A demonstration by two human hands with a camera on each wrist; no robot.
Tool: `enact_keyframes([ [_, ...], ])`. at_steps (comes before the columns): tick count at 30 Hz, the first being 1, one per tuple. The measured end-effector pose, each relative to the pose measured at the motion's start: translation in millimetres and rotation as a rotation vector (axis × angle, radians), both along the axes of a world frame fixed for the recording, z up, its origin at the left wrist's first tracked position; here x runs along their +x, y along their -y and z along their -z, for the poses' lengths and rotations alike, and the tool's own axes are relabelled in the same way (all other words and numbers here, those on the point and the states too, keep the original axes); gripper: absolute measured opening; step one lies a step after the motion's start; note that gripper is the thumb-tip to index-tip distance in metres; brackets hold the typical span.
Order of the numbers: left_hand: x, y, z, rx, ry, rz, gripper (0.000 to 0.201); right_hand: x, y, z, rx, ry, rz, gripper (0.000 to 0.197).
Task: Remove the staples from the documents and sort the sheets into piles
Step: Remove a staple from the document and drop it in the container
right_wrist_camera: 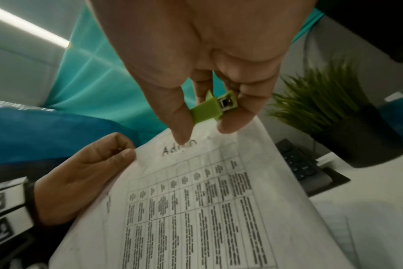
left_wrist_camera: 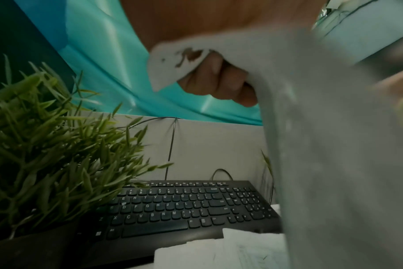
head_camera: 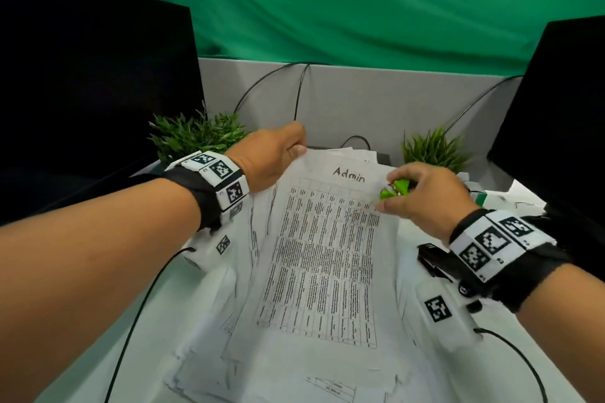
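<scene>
A printed sheet headed "Admin" point(head_camera: 324, 249) with a table on it is lifted above the desk. My left hand point(head_camera: 278, 157) pinches its top left corner; in the left wrist view that corner point(left_wrist_camera: 173, 61) looks torn and holed beside my curled fingers point(left_wrist_camera: 219, 80). My right hand point(head_camera: 422, 196) hovers over the sheet's top right corner and pinches a small green staple remover point(head_camera: 394, 190), seen closer in the right wrist view as a green staple remover point(right_wrist_camera: 209, 108) between thumb and fingers above the sheet point(right_wrist_camera: 196, 209). More loose sheets point(head_camera: 235, 337) lie underneath.
A black keyboard point(left_wrist_camera: 186, 205) lies behind the papers. Two potted plants point(head_camera: 196, 134) point(head_camera: 432, 147) flank it. Dark monitors point(head_camera: 82, 75) point(head_camera: 556, 114) stand left and right. A black stapler point(head_camera: 432, 258) lies under my right wrist. Cables run along the grey partition point(head_camera: 360, 101).
</scene>
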State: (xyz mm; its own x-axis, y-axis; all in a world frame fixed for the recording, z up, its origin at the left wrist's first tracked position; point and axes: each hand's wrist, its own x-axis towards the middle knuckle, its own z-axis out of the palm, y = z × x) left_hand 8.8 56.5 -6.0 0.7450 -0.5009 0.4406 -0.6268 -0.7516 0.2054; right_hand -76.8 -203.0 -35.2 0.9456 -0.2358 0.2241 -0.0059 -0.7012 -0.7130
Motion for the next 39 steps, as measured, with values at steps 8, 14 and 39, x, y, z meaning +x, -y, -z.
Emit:
enact_keyframes([
  [8, -36.7, -22.2, -37.3, -0.201, -0.106, 0.046, 0.016, -18.7, 10.4, 8.4, 0.588, -0.206, -0.291, 0.040],
  [14, -74.1, -50.2, -50.7, -0.186, -0.530, -0.091, 0.024, -28.6, -4.1, -57.7, 0.156, -0.091, -0.391, 0.042],
  [39, -125.9, -13.3, 112.8, -1.324, -1.372, -0.330, 0.031, -50.8, -85.9, 56.2, 0.287, -0.428, -0.472, 0.043],
])
